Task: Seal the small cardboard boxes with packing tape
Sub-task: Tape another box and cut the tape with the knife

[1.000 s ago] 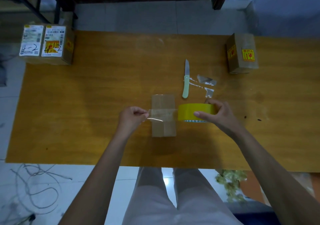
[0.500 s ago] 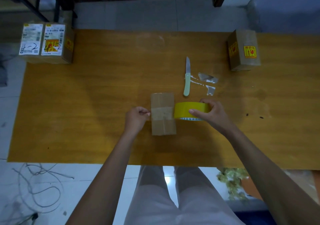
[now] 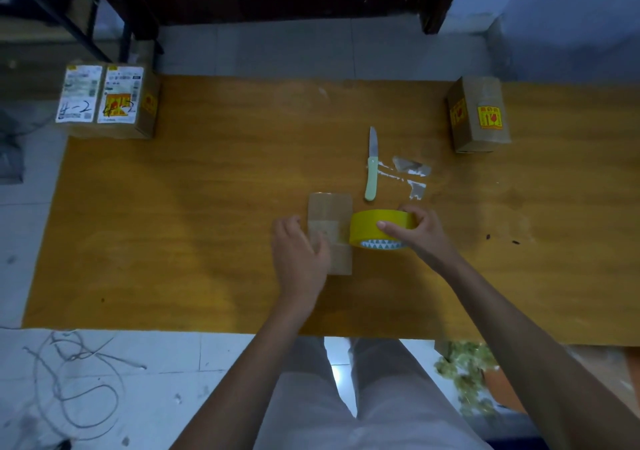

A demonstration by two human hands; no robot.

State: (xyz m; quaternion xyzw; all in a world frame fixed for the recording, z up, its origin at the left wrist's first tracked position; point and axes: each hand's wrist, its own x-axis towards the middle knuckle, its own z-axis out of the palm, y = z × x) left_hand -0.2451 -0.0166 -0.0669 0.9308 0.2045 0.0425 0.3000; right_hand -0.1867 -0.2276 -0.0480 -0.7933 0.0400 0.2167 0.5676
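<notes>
Right hand (image 3: 420,233) grips tape roll (image 3: 377,229) beside box (image 3: 332,238) under left hand (image 3: 299,255).

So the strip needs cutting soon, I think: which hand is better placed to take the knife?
Probably the left hand: it only presses tape on the small box, while the right hand grips the tape roll, though nearer the knife.
</notes>
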